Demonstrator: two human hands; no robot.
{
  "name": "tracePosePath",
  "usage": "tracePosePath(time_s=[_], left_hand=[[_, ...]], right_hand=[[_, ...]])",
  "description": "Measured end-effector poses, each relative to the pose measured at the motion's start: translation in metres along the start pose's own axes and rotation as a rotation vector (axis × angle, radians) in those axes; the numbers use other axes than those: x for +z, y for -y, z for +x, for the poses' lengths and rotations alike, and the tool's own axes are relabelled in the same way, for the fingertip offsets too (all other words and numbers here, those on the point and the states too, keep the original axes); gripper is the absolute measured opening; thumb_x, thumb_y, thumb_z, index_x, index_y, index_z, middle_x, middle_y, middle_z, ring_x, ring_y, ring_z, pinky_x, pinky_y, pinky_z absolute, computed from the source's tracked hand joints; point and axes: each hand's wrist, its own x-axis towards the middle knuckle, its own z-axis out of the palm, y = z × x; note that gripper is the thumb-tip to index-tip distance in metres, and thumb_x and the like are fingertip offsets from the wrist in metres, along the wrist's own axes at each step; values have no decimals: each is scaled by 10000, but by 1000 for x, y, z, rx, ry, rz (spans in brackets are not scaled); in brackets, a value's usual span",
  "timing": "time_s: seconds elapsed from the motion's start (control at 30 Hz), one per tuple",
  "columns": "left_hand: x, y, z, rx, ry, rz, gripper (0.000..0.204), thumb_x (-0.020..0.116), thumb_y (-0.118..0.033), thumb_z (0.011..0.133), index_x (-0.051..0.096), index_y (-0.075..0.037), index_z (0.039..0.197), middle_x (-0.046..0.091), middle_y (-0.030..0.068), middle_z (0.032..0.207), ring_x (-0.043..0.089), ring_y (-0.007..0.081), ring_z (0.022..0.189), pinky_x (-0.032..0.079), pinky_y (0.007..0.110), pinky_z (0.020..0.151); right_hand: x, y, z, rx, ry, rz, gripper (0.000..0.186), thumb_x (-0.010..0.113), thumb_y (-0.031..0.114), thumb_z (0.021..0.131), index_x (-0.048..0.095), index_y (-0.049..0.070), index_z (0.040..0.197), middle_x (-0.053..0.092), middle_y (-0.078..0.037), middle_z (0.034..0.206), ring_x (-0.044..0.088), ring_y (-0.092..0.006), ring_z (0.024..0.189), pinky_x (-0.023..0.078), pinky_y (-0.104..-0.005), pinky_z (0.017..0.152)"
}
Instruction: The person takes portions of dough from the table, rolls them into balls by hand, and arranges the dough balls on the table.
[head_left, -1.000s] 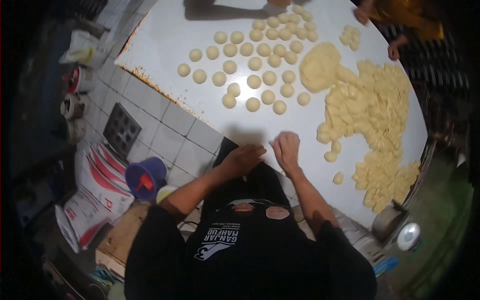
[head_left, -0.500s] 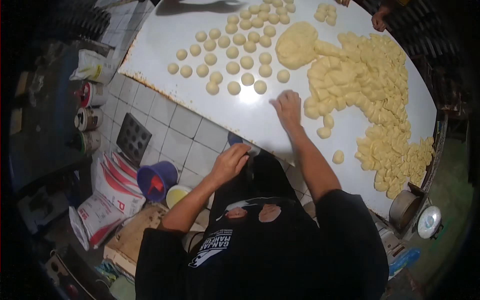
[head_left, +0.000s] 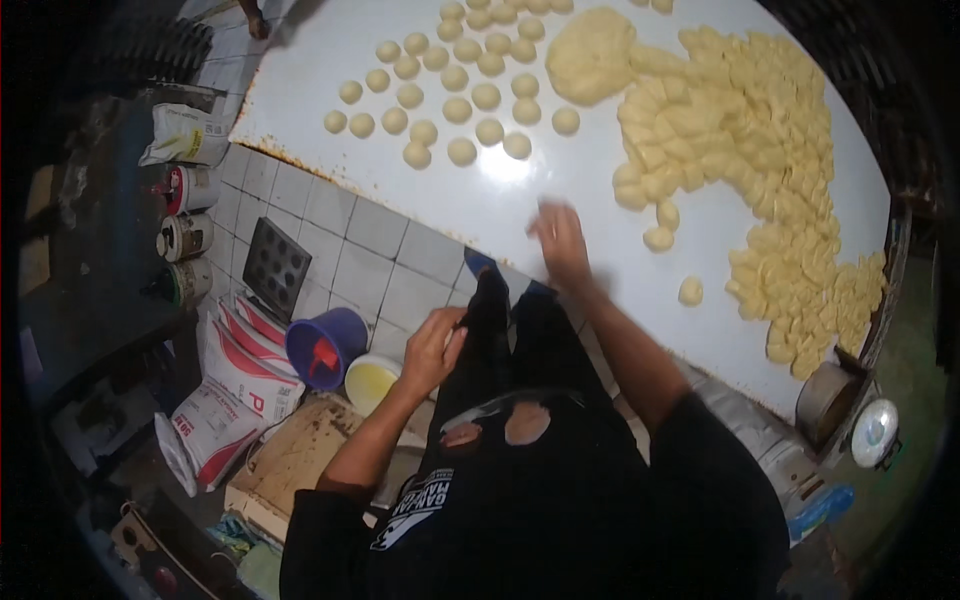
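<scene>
My right hand (head_left: 562, 245) is over the near edge of the white tabletop (head_left: 450, 205), blurred by motion. Its fingers look bent, and nothing shows in them. My left hand (head_left: 435, 350) hangs off the table in front of my legs, its fingers curled in and its palm hidden. Beyond my right hand lie rows of round dough balls (head_left: 461, 152). A large smooth lump of dough (head_left: 592, 55) sits behind them. To the right spreads a heap of cut dough pieces (head_left: 700, 130), with a single loose dough piece (head_left: 690, 291) closer to me.
On the tiled floor to my left are a dark moulded pan (head_left: 276, 265), a purple bucket (head_left: 328, 345), a pale bowl (head_left: 370, 383) and flour sacks (head_left: 235, 405). A metal pot (head_left: 825, 402) stands at the table's right corner. Another person's limb (head_left: 256, 20) shows at top left.
My right hand has drawn back toward the table's near edge, and my left hand is lower. The view has shifted. Another person's limb appears at top left; the hands at top right are out of view.
</scene>
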Motion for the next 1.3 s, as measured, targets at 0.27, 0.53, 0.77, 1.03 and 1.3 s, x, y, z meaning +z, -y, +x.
tracePosePath(time_s=[0.27,0.53,0.77,1.03,1.3], left_hand=[[-9,0,13,97,61,-3,316,711,-18,984,674,-20,1298,706,188,1170,723,393,1041,593,426,868],[-23,14,34,197,65,-3,307,724,-49,975,675,-35,1278,708,176,1138,719,387,1031,587,441,870],[-48,80,76,113,-1,-23,341,729,-85,963,658,-60,1295,704,147,1148,724,341,999,599,416,840],[-69,118,114,164,-35,-217,291,699,-41,970,664,-46,1259,707,163,1100,720,381,979,595,440,832],[10,52,170,488,-29,-131,246,697,-65,984,686,-45,1230,726,168,1156,724,350,1075,605,453,898]], right_hand=[[-14,6,-32,598,32,1062,570,403,387,1178,439,-37,1557,620,-151,1519,502,-264,1480,367,-360,1227],[-32,17,-51,456,258,413,616,751,163,993,510,56,1551,611,-129,1564,509,-311,1513,419,-394,1223],[-33,68,-8,254,467,-284,519,781,111,948,596,35,1427,679,-212,1319,614,-418,1294,505,-478,1083],[135,159,185,-372,361,-380,460,887,301,812,696,41,1139,647,-166,1171,598,-393,1061,481,-513,881],[-49,96,-14,65,381,-227,180,789,156,876,726,62,1016,714,-141,1093,659,-374,1056,488,-499,925]])
